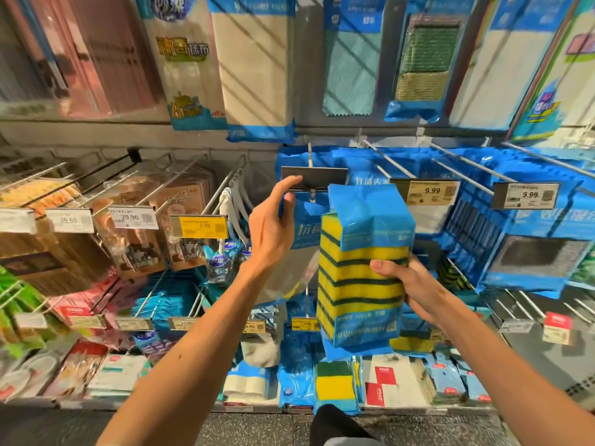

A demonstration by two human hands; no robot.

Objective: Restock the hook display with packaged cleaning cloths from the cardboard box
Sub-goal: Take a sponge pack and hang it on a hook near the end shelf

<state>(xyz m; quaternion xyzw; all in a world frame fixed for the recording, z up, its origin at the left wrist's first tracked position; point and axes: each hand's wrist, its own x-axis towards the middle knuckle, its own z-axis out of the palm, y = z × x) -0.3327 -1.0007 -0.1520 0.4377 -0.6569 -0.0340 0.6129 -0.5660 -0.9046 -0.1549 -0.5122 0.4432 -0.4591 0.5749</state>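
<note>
1. The right hand (415, 284) has its grip closed round the sponge pack (360, 278). The fingers wrap its right edge at mid-height and the thumb lies across the front.
2. The sponge pack is a blue wrapper round stacked yellow-and-green sponges. It is held upright in the air in front of the display, clear of any hook.
3. The pack's top flap reaches the lower right corner of the blank tag holder (317, 178) at the tip of the centre hook (309, 156).
4. The left hand (272, 230) is raised to the tag holder's left edge, with one finger touching its upper corner. I cannot tell whether the grip pinches the holder.
5. A blue packet (302, 233) hanging on that hook shows in the narrow gap between the left hand and the sponge pack.
6. To the right, the 9.99 tag (429, 192) sits just beside the pack's upper edge.
7. Bare rod shows along the neighbouring hook (386, 159) behind its tag.
8. Below, a lower row of goods hangs close under the pack's bottom edge, above the floor (257, 426).
</note>
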